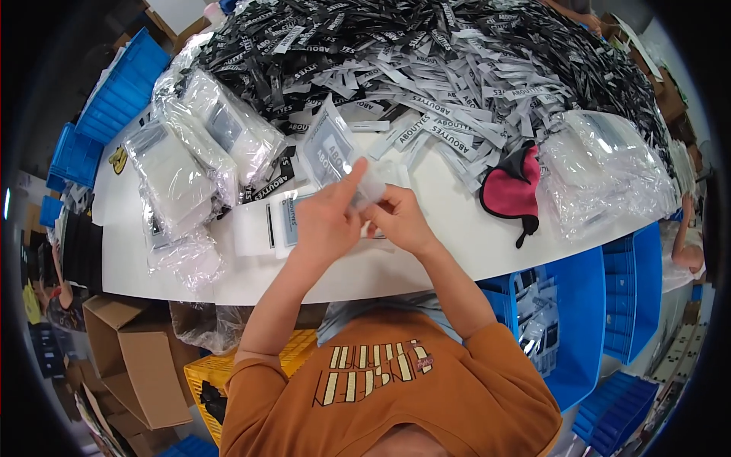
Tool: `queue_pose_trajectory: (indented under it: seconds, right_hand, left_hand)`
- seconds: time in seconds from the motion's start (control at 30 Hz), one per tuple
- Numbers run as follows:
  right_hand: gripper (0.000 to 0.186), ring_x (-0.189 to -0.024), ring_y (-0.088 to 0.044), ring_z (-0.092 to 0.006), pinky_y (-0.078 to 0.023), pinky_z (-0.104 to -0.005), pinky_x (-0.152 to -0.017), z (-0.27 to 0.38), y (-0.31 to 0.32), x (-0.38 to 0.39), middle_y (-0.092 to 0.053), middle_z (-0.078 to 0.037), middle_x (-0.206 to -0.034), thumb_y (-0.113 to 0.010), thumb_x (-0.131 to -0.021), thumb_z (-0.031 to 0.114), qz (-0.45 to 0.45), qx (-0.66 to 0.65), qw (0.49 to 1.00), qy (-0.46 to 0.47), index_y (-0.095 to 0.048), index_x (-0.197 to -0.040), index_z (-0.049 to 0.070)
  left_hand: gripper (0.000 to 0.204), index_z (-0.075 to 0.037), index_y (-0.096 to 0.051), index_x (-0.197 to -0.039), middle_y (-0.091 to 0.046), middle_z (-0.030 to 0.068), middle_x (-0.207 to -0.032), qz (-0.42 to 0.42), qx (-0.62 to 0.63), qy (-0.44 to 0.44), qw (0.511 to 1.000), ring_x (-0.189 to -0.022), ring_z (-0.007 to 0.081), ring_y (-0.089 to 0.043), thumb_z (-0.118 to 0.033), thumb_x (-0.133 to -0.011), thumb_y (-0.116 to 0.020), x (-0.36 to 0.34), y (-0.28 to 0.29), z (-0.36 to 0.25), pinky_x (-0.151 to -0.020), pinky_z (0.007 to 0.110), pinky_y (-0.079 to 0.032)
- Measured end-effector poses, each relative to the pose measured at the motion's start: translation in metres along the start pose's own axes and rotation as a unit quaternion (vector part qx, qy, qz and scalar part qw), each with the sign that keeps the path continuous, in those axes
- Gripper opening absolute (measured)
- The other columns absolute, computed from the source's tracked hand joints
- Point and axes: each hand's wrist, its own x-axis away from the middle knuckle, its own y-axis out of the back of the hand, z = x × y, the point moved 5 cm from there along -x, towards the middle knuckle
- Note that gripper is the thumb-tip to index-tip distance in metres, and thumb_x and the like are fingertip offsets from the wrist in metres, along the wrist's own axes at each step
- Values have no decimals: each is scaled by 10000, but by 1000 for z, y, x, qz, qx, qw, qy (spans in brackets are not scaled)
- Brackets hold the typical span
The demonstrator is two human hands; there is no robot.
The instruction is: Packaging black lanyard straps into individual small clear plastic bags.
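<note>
A translucent plastic pouch with a grey printed panel [329,145] is held up, tilted, over the white table. My left hand [326,222] grips its lower part, the index finger stretched along its side. Close against it, my right hand [405,221] has its fingers bent and pinched at the pouch's lower right end; the fingertips are partly hidden. Beneath and beside my left hand lie flat white pouches with grey-blue panels [286,222], partly covered by that hand.
A heap of narrow black and white packets [457,76] covers the table's far side. Clear-wrapped bundles of white pouches [171,179] lie left, more bundles [601,167] right, beside a pink-and-black cloth item [509,189]. A blue bin [575,320] and cardboard box [152,373] stand below the edge.
</note>
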Motion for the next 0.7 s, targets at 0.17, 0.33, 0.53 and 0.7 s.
queue_pose_trajectory:
  seconds: [0.17,0.33,0.53,0.7]
  right_hand:
    - [96,-619,-584,-124,-472,-276,-563,-1,19,-3,-629,-54,-696,-599,-776,83,-94,131,975,155,-618,-800,-7]
    - [108,-736,-597,-110,-473,-259,-641,26,7,7,-654,-40,-809,-621,-756,11,85,176,964,180,-658,-858,16]
    - [127,-752,-604,-107,-480,-252,-673,34,13,10,-666,-42,-834,-619,-797,70,116,-14,993,23,-677,-898,19]
    - [156,-674,-566,-72,-464,-227,-602,34,27,14,-640,-19,-739,-622,-816,125,43,-81,996,11,-665,-877,-13]
  left_hand:
    - [736,-90,-412,-1344,-590,101,-700,205,22,55,977,-608,259,-591,-22,-638,-609,-5,-2,-28,-531,366,-460]
    - [670,-64,-457,-1300,-607,132,-713,21,-126,-230,965,-644,282,-605,-33,-652,-624,-50,45,-29,-597,367,-480]
    - [184,27,-614,-799,-551,99,-591,369,79,70,924,-506,171,-512,-52,-635,-641,-68,34,2,-532,274,-431]
    - [119,23,-566,-678,-545,-3,-579,320,179,187,911,-551,45,-466,-60,-702,-647,-54,25,28,-501,217,-369]
